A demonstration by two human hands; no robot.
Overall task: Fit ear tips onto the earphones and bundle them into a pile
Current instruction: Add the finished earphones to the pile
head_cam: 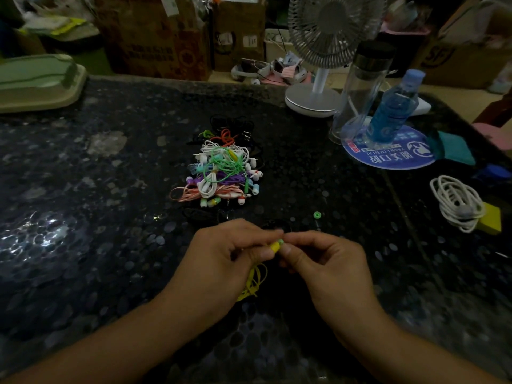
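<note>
My left hand [230, 253] pinches a yellow earphone bud [275, 246] near the front middle of the dark table [97, 217]. The earphone's yellow cable [253, 284] hangs in loops under that hand. My right hand [321, 259] meets the bud's tip from the right and pinches a small green ear tip [281, 241] against it. A loose green ear tip [317, 215] lies on the table just beyond my right hand. Farther back sits a pile of bundled earphones [221, 170] in white, green, purple, pink and orange, with black ones behind.
A white coiled cable [457, 202] lies on a yellow block [491, 218] at the right. A white desk fan [321, 51], a clear tumbler [360, 87] and a blue bottle [393, 106] on a round blue mat [388, 155] stand at the back right. A green tray [36, 81] sits back left.
</note>
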